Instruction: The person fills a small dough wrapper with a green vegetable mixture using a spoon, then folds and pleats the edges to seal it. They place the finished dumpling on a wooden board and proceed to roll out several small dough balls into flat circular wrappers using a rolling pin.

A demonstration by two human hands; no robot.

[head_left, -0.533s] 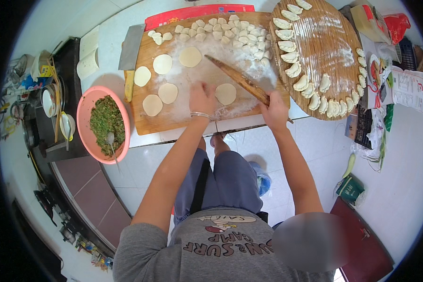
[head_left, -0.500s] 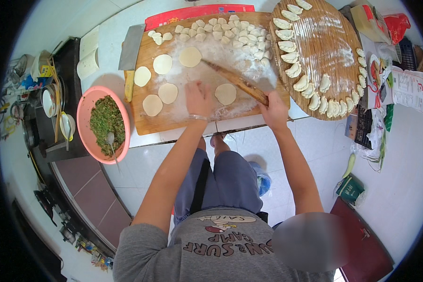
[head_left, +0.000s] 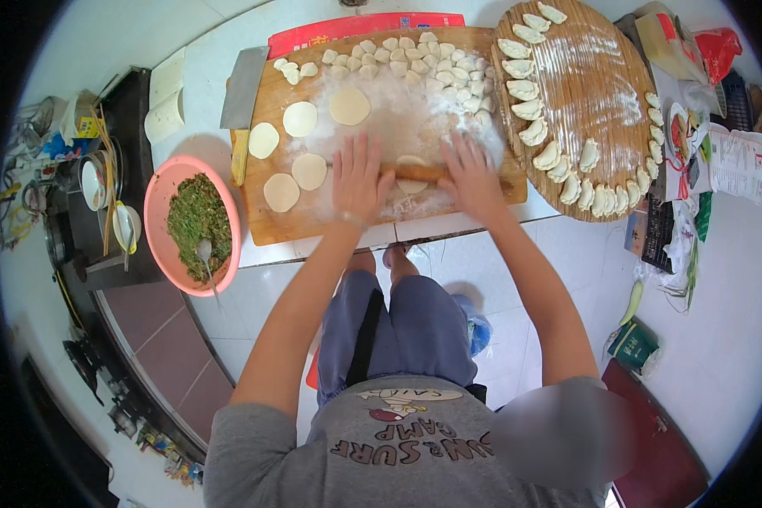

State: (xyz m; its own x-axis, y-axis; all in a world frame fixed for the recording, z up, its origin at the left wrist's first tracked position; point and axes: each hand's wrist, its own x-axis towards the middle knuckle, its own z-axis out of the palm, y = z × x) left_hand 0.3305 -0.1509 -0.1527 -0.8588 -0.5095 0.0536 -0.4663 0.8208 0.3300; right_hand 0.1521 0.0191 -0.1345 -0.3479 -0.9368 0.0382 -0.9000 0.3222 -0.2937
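Observation:
A wooden rolling pin [head_left: 422, 173] lies crosswise over a round dough wrapper [head_left: 410, 187] on the floured wooden board [head_left: 267, 222]. My left hand [head_left: 361, 179] rests flat on the pin's left end, fingers stretched forward. On its right part lies my right hand [head_left: 476, 179], palm down with fingers spread. Both hands cover parts of the pin. Several rolled wrappers lie left of my left hand, one wrapper [head_left: 350, 107] just beyond it. Many small dough pieces [head_left: 398, 55] are gathered along the board's far side.
A pink bowl [head_left: 151, 222] of green filling with a spoon [head_left: 205, 254] stands at the left. A cleaver [head_left: 245, 89] lies on the board's left edge. At the right, a round wooden board [head_left: 588, 93] carries several folded dumplings [head_left: 527, 111] along its rim.
The rolling pin has swung from slanted to nearly level, onto the wrapper. My right hand has moved from gripping its end to lying flat on it; my left hand has opened out onto it.

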